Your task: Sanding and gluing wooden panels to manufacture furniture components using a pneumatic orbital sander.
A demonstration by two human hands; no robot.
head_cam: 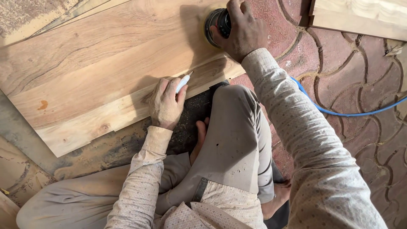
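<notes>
right hand (242, 30) gripping round power sander (217, 23) from above, likely weighty, vibrating; left hand (166, 104) pinching white marker (183, 82), pressing flat on stiff, heavy wooden panel (97, 72); blue cable (339, 111) trailing across floor.

The floor is of red patterned paving stones (339, 72), with a wooden piece (360, 17) lying in sunlight.
</notes>
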